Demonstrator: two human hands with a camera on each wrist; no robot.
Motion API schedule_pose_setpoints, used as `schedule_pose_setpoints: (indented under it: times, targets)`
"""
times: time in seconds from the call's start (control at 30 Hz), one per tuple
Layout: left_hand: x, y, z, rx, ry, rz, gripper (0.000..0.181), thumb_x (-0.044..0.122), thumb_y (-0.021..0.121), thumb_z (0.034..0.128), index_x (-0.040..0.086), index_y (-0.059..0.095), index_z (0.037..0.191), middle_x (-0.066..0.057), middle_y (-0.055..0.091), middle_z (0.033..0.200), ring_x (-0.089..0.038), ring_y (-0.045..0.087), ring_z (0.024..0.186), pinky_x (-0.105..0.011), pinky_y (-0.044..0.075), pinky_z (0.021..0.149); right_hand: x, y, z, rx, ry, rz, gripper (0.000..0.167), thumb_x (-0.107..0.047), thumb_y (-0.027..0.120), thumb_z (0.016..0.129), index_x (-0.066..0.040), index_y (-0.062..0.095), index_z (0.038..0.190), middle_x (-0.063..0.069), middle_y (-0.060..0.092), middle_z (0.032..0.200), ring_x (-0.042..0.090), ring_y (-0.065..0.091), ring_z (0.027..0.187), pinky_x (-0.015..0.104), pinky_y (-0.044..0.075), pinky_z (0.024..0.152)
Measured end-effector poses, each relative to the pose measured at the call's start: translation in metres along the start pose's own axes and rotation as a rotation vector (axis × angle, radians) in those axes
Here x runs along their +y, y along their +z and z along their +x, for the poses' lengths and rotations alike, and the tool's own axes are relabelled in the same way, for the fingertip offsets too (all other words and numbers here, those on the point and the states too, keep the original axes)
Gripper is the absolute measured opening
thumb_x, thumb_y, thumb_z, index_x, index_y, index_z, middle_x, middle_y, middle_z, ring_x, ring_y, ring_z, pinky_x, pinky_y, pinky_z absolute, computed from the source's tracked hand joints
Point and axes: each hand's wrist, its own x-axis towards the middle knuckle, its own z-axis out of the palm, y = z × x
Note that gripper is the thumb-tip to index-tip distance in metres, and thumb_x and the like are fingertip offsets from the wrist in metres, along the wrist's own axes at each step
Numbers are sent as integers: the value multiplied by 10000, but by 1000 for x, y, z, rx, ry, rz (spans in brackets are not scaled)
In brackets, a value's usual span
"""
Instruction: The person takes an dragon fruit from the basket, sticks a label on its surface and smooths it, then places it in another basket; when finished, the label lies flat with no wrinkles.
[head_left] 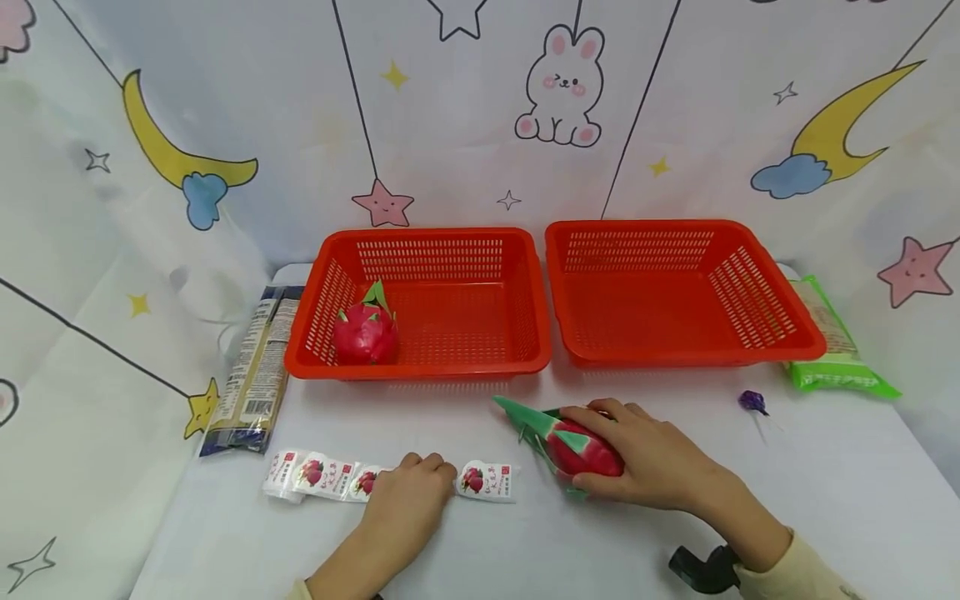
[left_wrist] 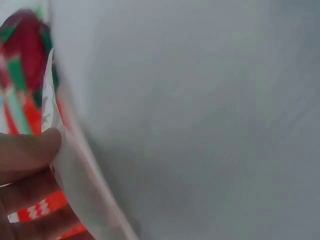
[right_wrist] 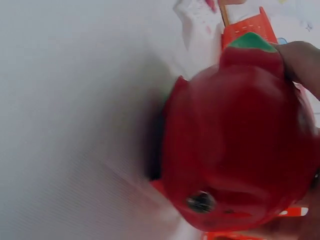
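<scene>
A strip of white labels [head_left: 324, 477] printed with small dragon fruit pictures lies across the front of the table. My left hand [head_left: 411, 507] is over its middle, leaving one label showing to the right of the fingers. In the left wrist view, thumb and fingers pinch the paper strip [left_wrist: 75, 172]. My right hand [head_left: 656, 462] grips a red dragon fruit [head_left: 588, 454] with green leaf tips, lying on its side on the table, leaves pointing left. The right wrist view shows the fruit's rounded end [right_wrist: 240, 135] with a dark spot, fingers around its far side.
Two red baskets stand at the back; the left basket [head_left: 442, 369] holds another dragon fruit [head_left: 366, 333], beside the right basket [head_left: 690, 360]. A gold-and-blue packet [head_left: 251, 367] lies left, a green packet [head_left: 836, 342] right. A purple lollipop [head_left: 752, 402] lies near the right basket.
</scene>
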Motion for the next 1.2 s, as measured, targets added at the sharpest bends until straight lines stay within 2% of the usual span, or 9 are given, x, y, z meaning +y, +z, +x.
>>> schedule_pose_setpoints:
  times: [0.1, 0.2, 0.33, 0.43, 0.63, 0.8, 0.9, 1.07, 1.2]
  targets:
    - [-6, -16, 2, 30, -57, -57, 75, 168, 824, 818, 185, 773, 871, 77, 725, 826, -142, 661, 735, -324, 514, 487, 0, -4, 2, 12, -29, -22, 806, -731, 719, 764, -455, 467, 1479, 44, 536, 1470, 284, 515, 1276, 477, 611, 776]
    - [-10, -36, 3, 92, -83, -120, 97, 177, 827, 830, 201, 782, 912, 104, 725, 840, -113, 668, 766, -297, 540, 558, -4, -12, 6, 78, -94, -14, 778, -702, 709, 800, -387, 502, 1481, 42, 525, 1504, 281, 506, 1328, 496, 608, 847]
    - [-9, -56, 7, 189, -32, -190, 108, 204, 809, 866, 210, 783, 971, 130, 726, 872, -72, 648, 791, -244, 555, 644, -20, -24, 13, 196, -227, 91, 598, -505, 734, 891, -312, 575, 1434, -58, 596, 1428, 185, 559, 1290, 482, 588, 930]
    - [-2, -65, 12, 247, 29, -232, 132, 210, 802, 875, 200, 781, 1006, 127, 730, 893, -64, 638, 810, -229, 561, 680, -39, -32, 22, 212, -328, 195, 467, -388, 700, 952, -303, 607, 1402, -150, 658, 1315, 88, 604, 1165, 400, 591, 910]
    - [8, -65, 19, 303, 88, -288, 139, 210, 790, 889, 200, 781, 1027, 124, 733, 907, -68, 622, 812, -215, 549, 681, -64, -32, 37, 205, -472, 303, 283, -234, 691, 971, -221, 713, 1252, -144, 732, 1123, 8, 581, 904, 223, 535, 736]
    - [8, -64, 20, 295, 83, -309, 160, 212, 789, 889, 204, 789, 1049, 122, 740, 917, -67, 622, 814, -204, 547, 684, -67, -28, 38, 222, -461, 314, 139, -188, 714, 954, -218, 725, 1089, -154, 699, 951, -3, 566, 846, 229, 529, 722]
    - [8, -64, 19, 282, 79, -326, 175, 190, 793, 883, 192, 791, 1058, 110, 745, 924, -69, 621, 817, -201, 547, 686, -67, -26, 38, 216, -446, 313, 87, -179, 712, 956, -221, 708, 1032, -155, 679, 924, 5, 556, 839, 251, 542, 707]
    - [8, -62, 18, 281, 80, -343, 174, 147, 790, 879, 167, 790, 1052, 97, 745, 921, -73, 622, 818, -207, 545, 686, -67, -22, 37, 220, -445, 296, 91, -176, 716, 951, -230, 690, 1019, -169, 626, 861, -1, 492, 789, 227, 489, 685]
    - [7, -61, 17, 283, 66, -346, 159, 146, 785, 883, 164, 790, 1041, 99, 741, 909, -73, 623, 821, -215, 548, 689, -66, -20, 38, 245, -493, 295, 84, -180, 713, 953, -221, 672, 1014, -158, 581, 858, -7, 455, 770, 200, 454, 648]
